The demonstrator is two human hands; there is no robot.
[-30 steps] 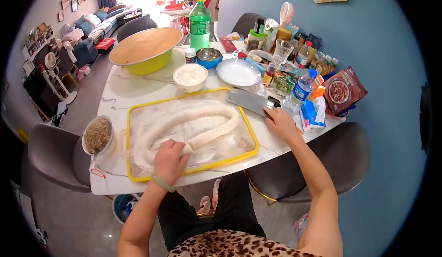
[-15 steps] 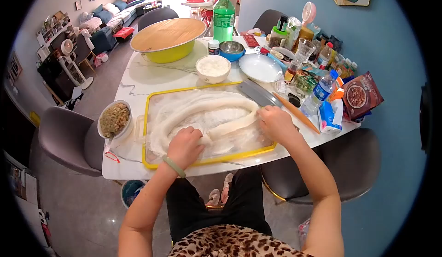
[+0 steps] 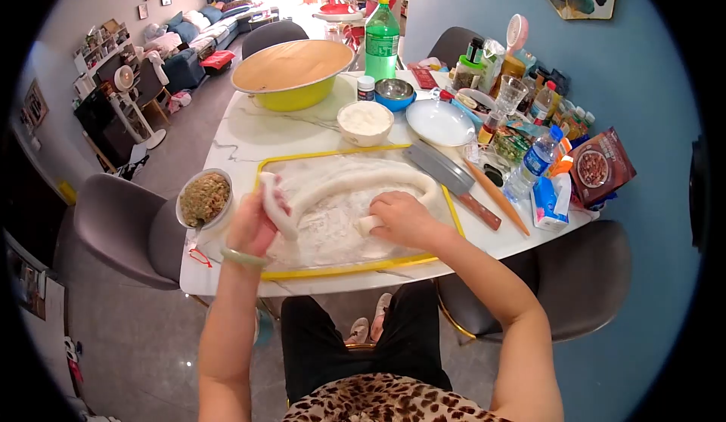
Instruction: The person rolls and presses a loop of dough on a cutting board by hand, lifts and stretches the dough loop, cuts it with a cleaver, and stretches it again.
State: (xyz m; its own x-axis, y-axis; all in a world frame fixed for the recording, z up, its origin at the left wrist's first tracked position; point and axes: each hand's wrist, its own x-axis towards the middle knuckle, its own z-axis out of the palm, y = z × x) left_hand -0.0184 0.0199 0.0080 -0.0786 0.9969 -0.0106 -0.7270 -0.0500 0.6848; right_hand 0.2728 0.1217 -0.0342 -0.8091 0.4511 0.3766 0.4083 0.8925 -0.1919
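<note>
A long white dough rope [image 3: 348, 180] curves over a floured mat with a yellow rim [image 3: 363, 268]. My left hand [image 3: 255, 224], with a pale green bangle on the wrist, holds one end of the rope raised at the mat's left side, fingers curled behind it. At the right part of the mat, my right hand [image 3: 401, 218] is closed over the rope's other end, its fingertips partly hidden. A cleaver [image 3: 442, 169] lies across the mat's right rim, its wooden handle on the table. Beside it rests a wooden rolling pin [image 3: 495, 197].
A bowl of filling [image 3: 205, 199] stands left of the mat. Behind it are a bowl of flour [image 3: 365, 122], a covered yellow-green basin [image 3: 293, 74], a white plate [image 3: 441, 122] and a green bottle [image 3: 382, 40]. Bottles, a tissue box [image 3: 550, 203] and packages crowd the right side.
The cleaver was let go on the right. My right hand moved left to the dough end inside the curve. My left hand moved left and lifted the other end. The view shifted.
</note>
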